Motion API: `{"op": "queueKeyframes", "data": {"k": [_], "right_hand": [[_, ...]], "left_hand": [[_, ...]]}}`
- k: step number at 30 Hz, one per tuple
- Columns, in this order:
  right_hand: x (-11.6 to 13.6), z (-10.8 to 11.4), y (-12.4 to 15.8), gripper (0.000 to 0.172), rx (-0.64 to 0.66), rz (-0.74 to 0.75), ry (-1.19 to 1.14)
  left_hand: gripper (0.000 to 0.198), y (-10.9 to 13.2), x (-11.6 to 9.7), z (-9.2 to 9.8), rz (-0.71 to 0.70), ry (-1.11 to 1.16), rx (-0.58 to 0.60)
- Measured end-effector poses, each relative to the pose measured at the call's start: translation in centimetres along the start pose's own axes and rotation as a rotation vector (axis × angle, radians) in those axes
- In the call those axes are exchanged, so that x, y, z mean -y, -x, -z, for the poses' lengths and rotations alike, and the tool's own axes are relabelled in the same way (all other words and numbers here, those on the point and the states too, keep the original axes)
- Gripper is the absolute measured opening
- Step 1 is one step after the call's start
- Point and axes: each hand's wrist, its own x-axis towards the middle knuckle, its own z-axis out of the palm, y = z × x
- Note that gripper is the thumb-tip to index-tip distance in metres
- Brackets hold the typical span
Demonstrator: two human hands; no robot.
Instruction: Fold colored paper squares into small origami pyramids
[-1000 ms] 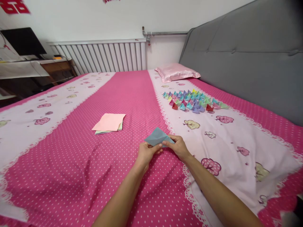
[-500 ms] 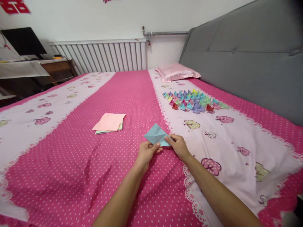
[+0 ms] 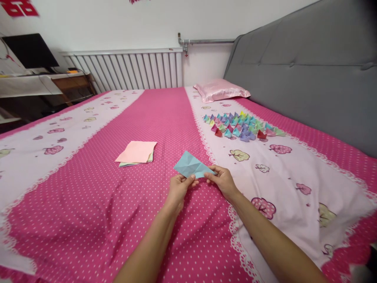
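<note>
A light blue sheet of origami paper (image 3: 190,164), marked with crossing creases and folded along its near edge, is held up over the bed. My left hand (image 3: 179,188) pinches that near edge, thumb on top and fingers underneath. At the paper's right corner, my right hand (image 3: 221,179) grips it between thumb and fingers. Left of my hands, a stack of square paper (image 3: 137,151) lies on the bedspread, pink on top with green sheets showing below. Several small folded paper pieces (image 3: 244,125) in many colours stand grouped farther off to the right.
The pink dotted bedspread (image 3: 97,177) has wrinkles and lace-patterned bands. A pink pillow (image 3: 220,90) lies at the far right, beside the grey padded headboard (image 3: 306,70). Beyond the bed are a white radiator (image 3: 126,70) and a desk with a monitor (image 3: 31,52).
The blue paper has shifted slightly left and turned, so its right corner now extends farther toward my right hand. My left hand has moved a little left and away from me along the edge.
</note>
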Motion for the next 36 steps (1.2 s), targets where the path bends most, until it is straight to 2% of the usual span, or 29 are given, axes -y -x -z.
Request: {"op": "queueKeyframes", "data": {"k": [9,15,19,22,25,27,31,33,36], "right_hand": [[-0.3,0.2,-0.3,0.033,-0.016,-0.021,-0.041],[-0.5,0.3,-0.5,0.034,-0.005,-0.03,-0.055],[-0.6,0.3,-0.5,0.032,0.0,-0.002,-0.03],[-0.6,0.3,-0.4,0.029,0.001,0.05,-0.001],[-0.6,0.3,-0.4,0.03,-0.003,0.093,0.025],[-0.6,0.2,-0.4,0.037,-0.017,0.111,0.014],[-0.6,0.0,-0.3,0.057,-0.024,0.177,-0.039],[-0.7,-0.1,-0.1,0.065,0.007,0.21,0.0],[-0.8,-0.4,0.4,0.069,0.043,0.256,0.108]], "left_hand": [[0.019,-0.2,-0.5,0.4,-0.006,0.0,-0.026],[0.01,0.2,-1.2,0.4,0.108,-0.04,0.017],[0.012,0.7,-2.0,0.3,0.196,0.099,0.208],[0.029,1.2,-2.4,0.4,0.204,0.247,0.406],[0.044,1.5,-2.6,0.5,0.165,0.344,0.52],[0.05,1.5,-2.7,0.5,0.121,0.319,0.498],[0.046,0.9,-2.3,0.2,-0.027,0.16,0.274],[0.042,0.6,-1.9,0.0,-0.096,0.127,0.187],[0.038,0.3,-1.4,-0.1,-0.146,0.136,0.138]]}}
